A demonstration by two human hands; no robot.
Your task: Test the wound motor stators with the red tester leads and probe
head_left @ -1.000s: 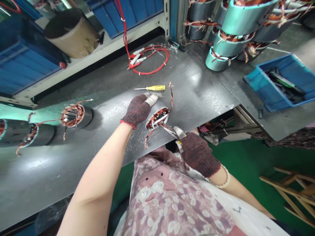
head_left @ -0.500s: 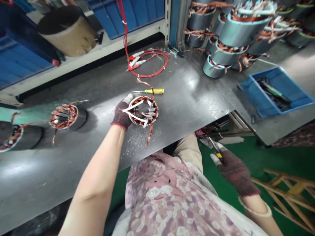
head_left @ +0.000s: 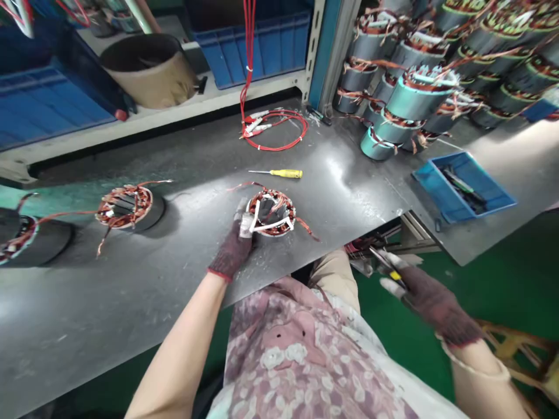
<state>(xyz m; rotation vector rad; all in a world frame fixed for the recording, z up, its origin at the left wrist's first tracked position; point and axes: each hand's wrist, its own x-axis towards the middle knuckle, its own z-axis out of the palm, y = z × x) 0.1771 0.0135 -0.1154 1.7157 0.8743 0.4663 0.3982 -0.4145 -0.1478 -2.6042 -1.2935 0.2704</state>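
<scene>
A motor stator point(head_left: 289, 203) with copper windings stands upright on the metal bench, white strips lying across its top. My left hand point(head_left: 236, 241), in a dark glove with pale fingertips, grips its left rim, close to one end of a white strip. Twisted copper leads stick out from the stator to the upper left and to the lower right. Off the bench's front edge, my right hand point(head_left: 425, 294), gloved the same way, is closed around a slim metal hand tool point(head_left: 396, 275) with a yellow patch; its exact kind is unclear.
Behind the stator lies a yellow screwdriver point(head_left: 286, 173), with coiled red test leads point(head_left: 301, 137) farther back. More stators rest at left point(head_left: 148, 212) and in stacks at right point(head_left: 399, 99). A blue bin point(head_left: 498, 201) holds dark tools. A shelf point(head_left: 174, 119) runs along the back.
My left hand has turned the stator counterclockwise: its far lead now points left and its near lead points right. The white strips have swung round too. My right hand keeps its tool.
</scene>
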